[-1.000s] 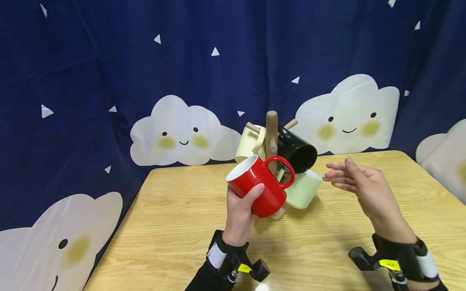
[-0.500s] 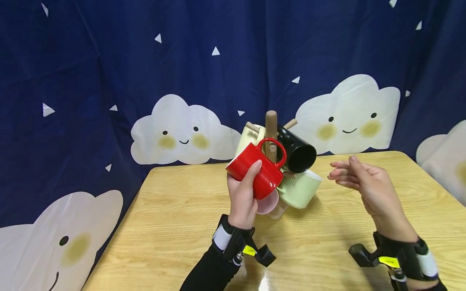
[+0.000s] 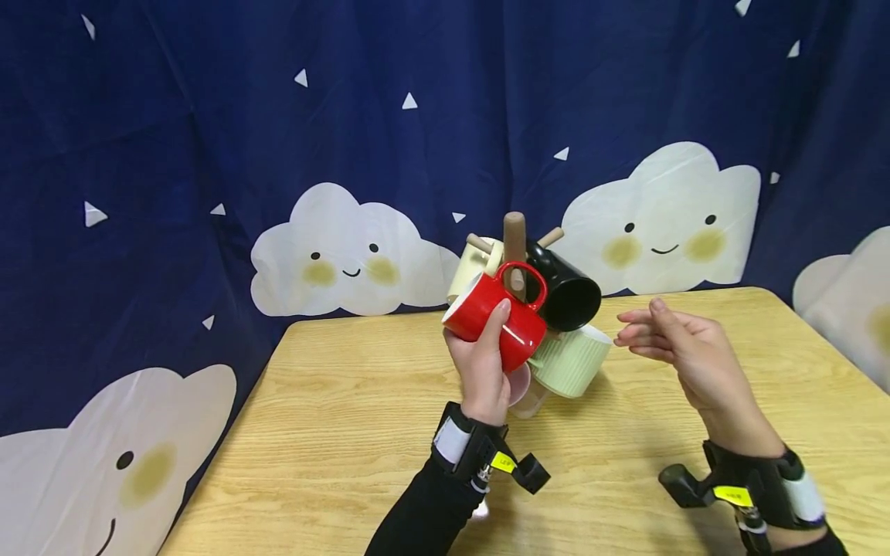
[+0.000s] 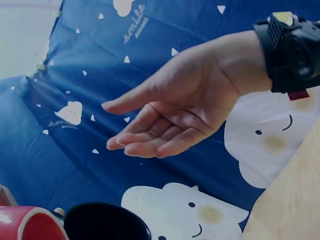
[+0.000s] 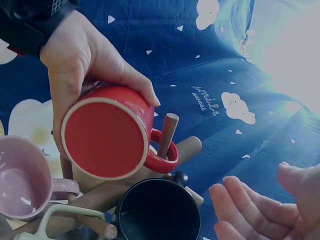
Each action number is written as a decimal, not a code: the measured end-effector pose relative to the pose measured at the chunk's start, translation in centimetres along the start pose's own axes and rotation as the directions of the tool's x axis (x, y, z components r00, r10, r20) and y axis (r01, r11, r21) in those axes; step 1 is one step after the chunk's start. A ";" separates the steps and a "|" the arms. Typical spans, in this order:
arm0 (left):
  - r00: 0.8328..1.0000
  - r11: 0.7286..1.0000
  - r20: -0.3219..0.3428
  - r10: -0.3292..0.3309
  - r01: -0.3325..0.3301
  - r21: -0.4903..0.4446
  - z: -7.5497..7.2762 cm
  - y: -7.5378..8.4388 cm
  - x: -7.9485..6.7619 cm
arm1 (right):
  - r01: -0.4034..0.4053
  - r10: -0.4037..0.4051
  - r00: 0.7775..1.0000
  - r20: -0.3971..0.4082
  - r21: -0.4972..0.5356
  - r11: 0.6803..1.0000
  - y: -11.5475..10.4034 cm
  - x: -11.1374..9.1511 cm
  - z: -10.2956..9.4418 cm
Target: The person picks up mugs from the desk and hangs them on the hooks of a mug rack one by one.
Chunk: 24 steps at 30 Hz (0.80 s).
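My left hand [image 3: 481,374] grips the red mug [image 3: 523,332] by its body, thumb along the side facing me. The mug is tilted at the front of a wooden mug tree [image 3: 514,235]. In the right wrist view, a peg [image 5: 169,131] of the tree pokes through the red mug's handle [image 5: 172,156]. My right hand [image 3: 698,359] hovers to the right of the tree, fingers relaxed and holding nothing. A black mug [image 3: 575,297] and a pale green ribbed mug [image 3: 573,363] hang on the tree's right side, nearest to that hand.
A cream mug [image 3: 466,270] hangs at the tree's upper left. Low on the tree, a pink mug [image 3: 519,384] is partly hidden behind my left hand. The tree stands on a wooden table [image 3: 334,432], before a dark blue curtain [image 3: 389,46] with cloud prints.
My left hand has lifted the red mug and brought it in against the tree, its handle now at the front peg. The pink mug has come into sight. My right hand has barely moved.
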<state>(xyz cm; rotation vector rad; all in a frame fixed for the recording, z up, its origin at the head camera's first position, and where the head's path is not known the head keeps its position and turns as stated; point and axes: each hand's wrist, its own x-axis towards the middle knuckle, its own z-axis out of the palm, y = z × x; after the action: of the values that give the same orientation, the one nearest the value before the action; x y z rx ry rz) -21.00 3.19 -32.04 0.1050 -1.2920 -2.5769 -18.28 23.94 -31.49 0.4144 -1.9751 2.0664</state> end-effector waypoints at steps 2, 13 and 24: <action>1.000 1.000 -0.019 0.015 -0.015 0.000 0.0 -0.4 0.1 | -0.004 0.004 1.000 0.003 -0.007 1.000 0.0 0.1 0.2; 0.989 0.990 -0.050 0.141 -0.140 0.013 0.0 -1.7 0.4 | -0.032 0.032 0.999 0.017 -0.020 0.999 0.1 0.2 0.9; 0.982 0.972 -0.065 0.179 -0.166 0.165 -1.0 -1.8 0.5 | -0.066 0.068 0.997 0.041 -0.026 0.997 0.2 0.4 1.1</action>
<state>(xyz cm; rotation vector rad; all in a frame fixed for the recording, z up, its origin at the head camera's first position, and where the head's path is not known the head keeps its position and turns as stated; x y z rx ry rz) -21.68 3.30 -34.02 0.1182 -1.4094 -2.3002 -18.66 22.82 -31.52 0.3943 -2.0635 2.0870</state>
